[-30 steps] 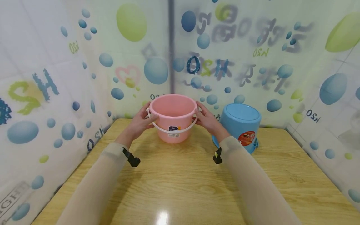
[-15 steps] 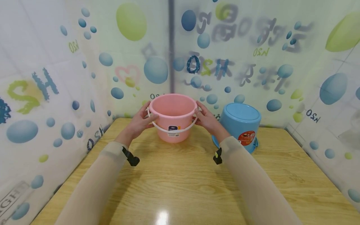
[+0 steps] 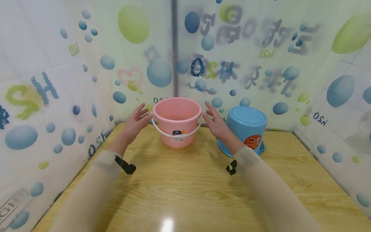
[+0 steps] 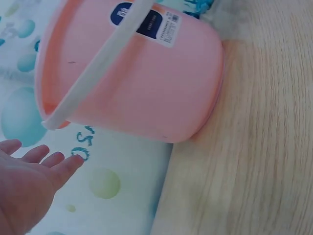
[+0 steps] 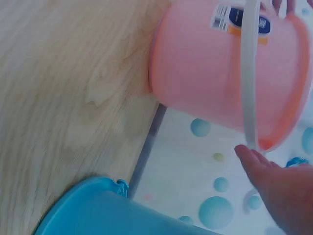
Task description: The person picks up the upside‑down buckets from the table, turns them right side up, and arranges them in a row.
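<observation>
A pink bucket (image 3: 177, 129) stands upright near the back of the wooden table, its mouth up. Its white handle (image 3: 176, 135) hangs down across the front, over a dark label. To the left of the bucket, my left hand (image 3: 134, 124) holds nothing, its fingers spread and apart from the rim. In the left wrist view, a gap shows between those fingertips and the bucket. On the other side my right hand (image 3: 215, 122) has its fingers extended, close by the rim and the handle's end. Nothing is in its grasp either.
A blue bucket (image 3: 246, 124) rests upside down on the table (image 3: 185, 187), right of the pink one and partly behind my right forearm. Patterned curtains (image 3: 130, 54) with blue and green dots surround the table's back and sides.
Both hands have let go of the pink bucket's rim and moved outward, the left one farther. The bucket stays in place, its handle hanging in front as before.
</observation>
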### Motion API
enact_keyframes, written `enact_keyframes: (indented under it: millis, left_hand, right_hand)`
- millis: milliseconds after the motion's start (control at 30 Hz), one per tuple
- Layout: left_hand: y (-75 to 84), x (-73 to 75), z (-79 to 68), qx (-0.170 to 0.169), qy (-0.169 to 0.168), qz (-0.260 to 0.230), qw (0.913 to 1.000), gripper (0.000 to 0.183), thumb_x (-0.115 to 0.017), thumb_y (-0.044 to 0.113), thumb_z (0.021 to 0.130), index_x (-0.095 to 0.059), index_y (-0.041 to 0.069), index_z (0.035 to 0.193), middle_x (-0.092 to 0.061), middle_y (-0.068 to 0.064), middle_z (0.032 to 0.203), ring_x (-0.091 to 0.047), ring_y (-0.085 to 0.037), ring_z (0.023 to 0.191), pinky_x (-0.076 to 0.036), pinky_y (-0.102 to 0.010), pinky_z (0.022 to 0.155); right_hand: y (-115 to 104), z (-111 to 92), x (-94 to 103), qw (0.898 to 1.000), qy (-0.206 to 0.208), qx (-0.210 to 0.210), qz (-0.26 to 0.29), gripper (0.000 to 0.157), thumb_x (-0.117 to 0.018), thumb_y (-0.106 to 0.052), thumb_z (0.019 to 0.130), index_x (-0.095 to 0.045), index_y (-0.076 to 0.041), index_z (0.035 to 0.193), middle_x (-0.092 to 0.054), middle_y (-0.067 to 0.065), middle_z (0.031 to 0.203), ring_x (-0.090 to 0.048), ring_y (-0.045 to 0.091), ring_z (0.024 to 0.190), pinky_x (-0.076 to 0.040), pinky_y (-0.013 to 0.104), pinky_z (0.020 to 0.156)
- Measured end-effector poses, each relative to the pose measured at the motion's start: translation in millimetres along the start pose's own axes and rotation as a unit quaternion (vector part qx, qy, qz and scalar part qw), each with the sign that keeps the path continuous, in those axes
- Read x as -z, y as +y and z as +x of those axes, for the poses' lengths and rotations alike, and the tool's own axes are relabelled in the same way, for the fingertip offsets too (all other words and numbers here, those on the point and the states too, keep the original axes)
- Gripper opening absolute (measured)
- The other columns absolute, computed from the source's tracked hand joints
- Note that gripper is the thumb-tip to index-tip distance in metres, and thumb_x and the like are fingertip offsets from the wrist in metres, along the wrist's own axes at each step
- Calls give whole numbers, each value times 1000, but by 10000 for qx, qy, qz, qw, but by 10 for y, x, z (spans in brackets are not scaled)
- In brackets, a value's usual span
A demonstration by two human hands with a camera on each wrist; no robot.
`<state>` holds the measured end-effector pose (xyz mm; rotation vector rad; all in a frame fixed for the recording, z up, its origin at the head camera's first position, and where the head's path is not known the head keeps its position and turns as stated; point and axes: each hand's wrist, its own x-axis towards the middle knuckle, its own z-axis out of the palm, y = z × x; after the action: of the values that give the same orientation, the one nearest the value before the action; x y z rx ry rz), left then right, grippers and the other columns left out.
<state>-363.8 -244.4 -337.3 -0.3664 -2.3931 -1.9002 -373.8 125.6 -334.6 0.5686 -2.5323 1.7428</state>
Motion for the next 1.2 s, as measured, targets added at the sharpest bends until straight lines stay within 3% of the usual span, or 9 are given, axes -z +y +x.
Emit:
enact_keyframes:
  millis: [200,333,600,833,1067,1200]
  left_hand:
    - [120,84,-225,-536,207,313,9979,78,-65,43,99,-21,33,163,-26,-2,169,-27,-26,155,-29,-55,122]
    - [204,58,-351,-907,193,345,9951,73,-66,35,100,-27,34,161,-30,0,167,-31,-23,153,-33,-53,120]
    - [406,-235,-574,-1528,-566,295,9862,72,-68,19,99,-32,33,159,-37,3,163,-38,-25,150,-48,-26,108]
    - [517,-546,-725,-1968,-1547,-65,9681,77,-67,3,97,-31,26,161,-37,-1,163,-36,-32,150,-39,-48,117]
    - [527,-806,-813,-2093,-2284,13,9508,80,-71,11,96,-29,24,162,-36,-9,164,-41,-31,148,-41,-49,116]
    - [514,-978,-837,-2069,-2552,52,9445,81,-74,16,95,-28,20,162,-38,-2,163,-47,-25,144,-43,-48,115]
  right_hand:
    - [-41,-344,65,9991,31,201,-359,66,-45,-50,107,-22,-26,163,-35,12,162,-43,38,144,-41,55,115]
    - [-23,-572,96,9973,-105,411,-595,62,-45,-48,108,-25,-25,162,-37,11,160,-45,36,143,-40,55,115]
    - [-56,-995,194,9932,-553,801,-641,56,-45,-36,110,-26,-24,161,-38,9,159,-51,33,139,-43,58,111]
    - [-43,-1336,335,9888,-815,966,-792,53,-44,-29,111,-27,-22,160,-37,10,161,-47,37,143,-48,55,107]
    - [13,-1608,522,9852,-760,1207,-947,54,-46,-19,110,-28,-28,160,-37,8,160,-47,37,142,-51,27,103]
    - [76,-1745,644,9832,-677,1209,-1189,57,-48,-16,109,-26,-30,160,-37,7,159,-48,36,140,-50,22,101]
